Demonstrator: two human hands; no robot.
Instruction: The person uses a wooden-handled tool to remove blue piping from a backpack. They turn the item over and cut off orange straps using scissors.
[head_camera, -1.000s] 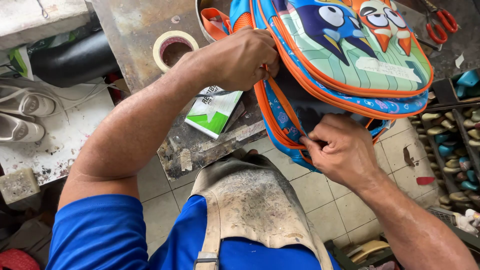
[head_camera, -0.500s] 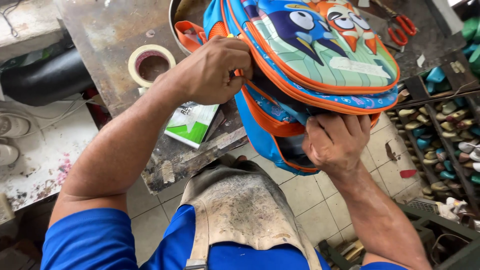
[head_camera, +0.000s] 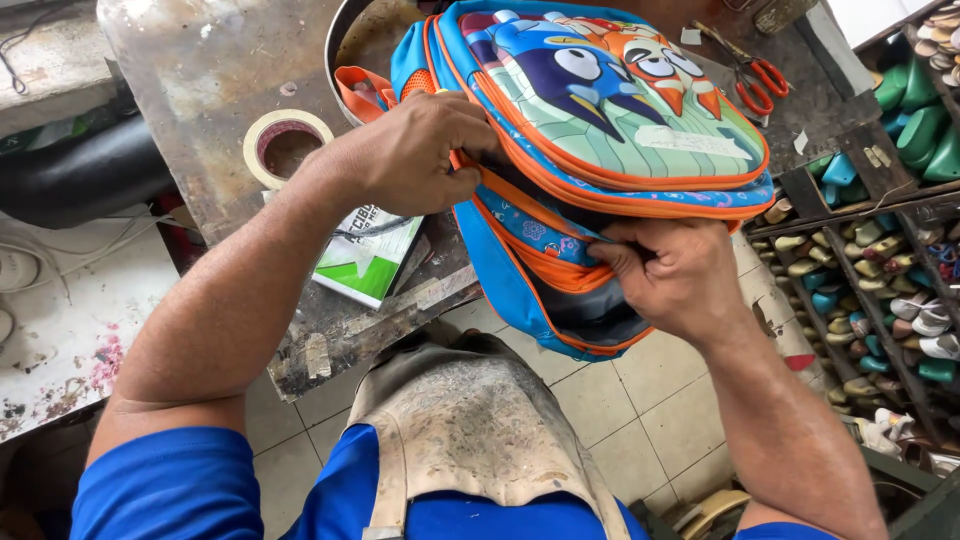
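A blue child's backpack (head_camera: 610, 130) with orange trim and cartoon figures on its front lies half on a worn metal workbench (head_camera: 210, 90), its lower end hanging over the edge. My left hand (head_camera: 415, 155) grips the bag's orange-edged side near the top. My right hand (head_camera: 665, 275) pinches the blue and orange zipper edge of an open lower pocket, whose dark inside shows below the fingers. I wear a blue shirt and a stained apron (head_camera: 470, 430).
A roll of tape (head_camera: 285, 145) and a green and white box (head_camera: 365, 255) lie on the bench by my left arm. Red-handled scissors (head_camera: 750, 70) rest at the back right. Shelves of small coloured shoe forms (head_camera: 880, 300) stand to the right, tiled floor below.
My right hand has moved up from the bag's bottom corner to the pocket's zipper edge. The view has shifted, and the pocket now gapes wider.
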